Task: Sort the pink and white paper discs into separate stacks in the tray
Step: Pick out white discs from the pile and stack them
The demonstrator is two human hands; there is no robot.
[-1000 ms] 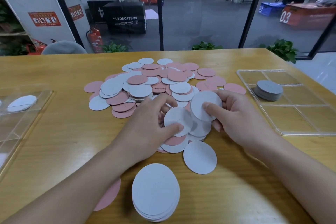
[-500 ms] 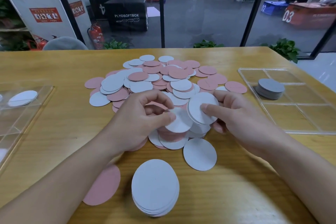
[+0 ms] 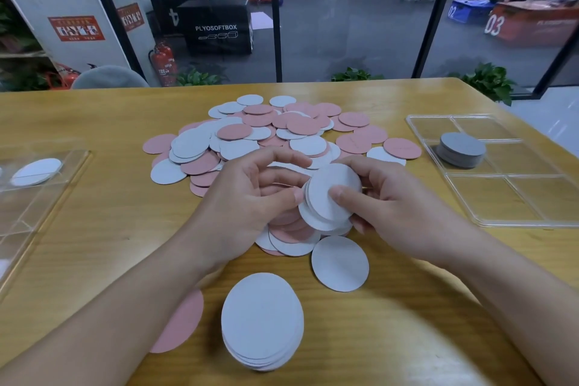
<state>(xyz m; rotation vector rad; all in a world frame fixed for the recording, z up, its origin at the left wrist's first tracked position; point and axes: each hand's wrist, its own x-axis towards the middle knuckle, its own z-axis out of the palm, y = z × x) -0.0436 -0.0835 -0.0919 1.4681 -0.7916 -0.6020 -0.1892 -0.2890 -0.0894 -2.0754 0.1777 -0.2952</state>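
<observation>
A loose heap of pink and white paper discs (image 3: 269, 135) covers the middle of the wooden table. My right hand (image 3: 398, 200) pinches a small bunch of white discs (image 3: 332, 194) above the near edge of the heap, thumb on top. My left hand (image 3: 247, 197) is beside them, its thumb tip touching the bunch's left rim, fingers curled. A neat stack of white discs (image 3: 262, 320) stands near the front edge, with a single white disc (image 3: 340, 263) and a single pink disc (image 3: 178, 326) lying close by.
A clear compartment tray (image 3: 517, 197) at the right holds a stack of grey-looking discs (image 3: 460, 149). Another clear tray (image 3: 37, 197) at the left edge holds one white disc (image 3: 37, 171). Glass wall and plants lie beyond the table's far edge.
My left hand slid a white disc off the heap onto the one in my right hand. Both hands rose and closed together around the small white bunch.
</observation>
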